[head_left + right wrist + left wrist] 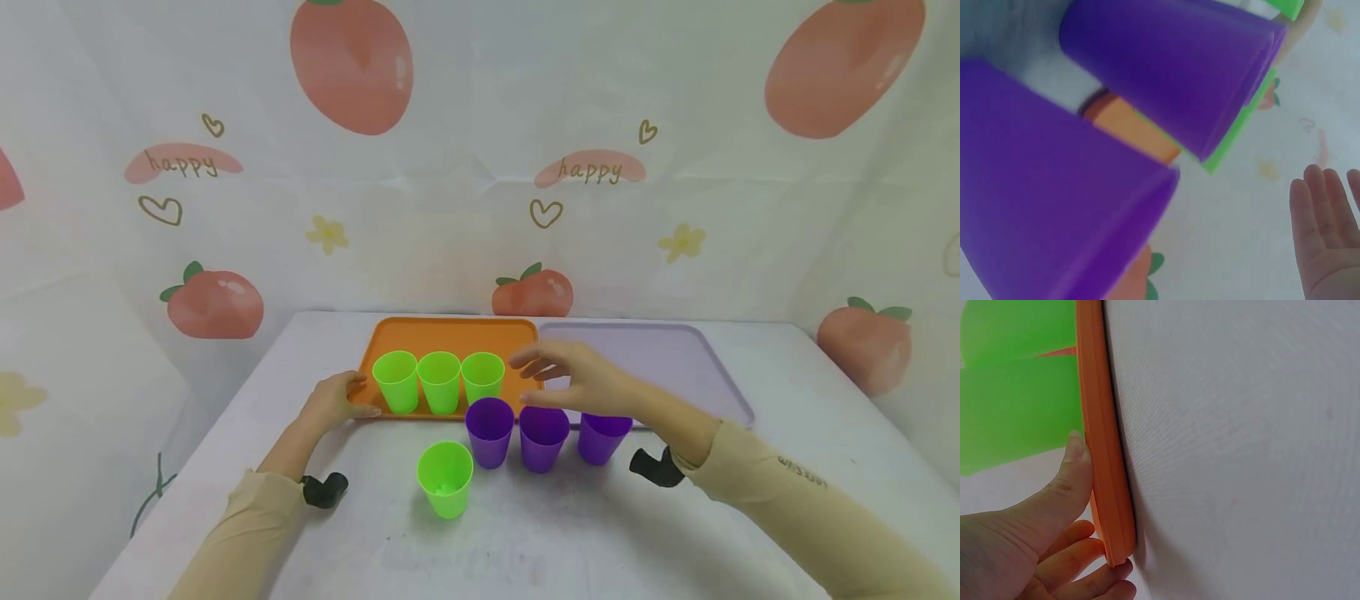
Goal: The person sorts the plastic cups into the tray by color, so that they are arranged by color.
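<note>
My left hand [332, 403] grips the near left corner of the orange tray [454, 334]. In the left wrist view its thumb lies along the tray's front side while the other fingers bend about the corner. Three green cups [439, 383] stand upright in a row at the tray's front. My right hand [583, 377] hovers with nothing in it, fingers loosely spread, behind and above the middle purple cup [543, 443]. On either side of that one stand another purple cup [491, 437] and a third purple cup [600, 443].
A lone green cup [446, 482] stands on the white table [585, 542], nearest to me. The lilac tray [660, 367] lies against the orange tray's right side, partly behind the right hand. A printed cloth [450, 183] hangs behind the table.
</note>
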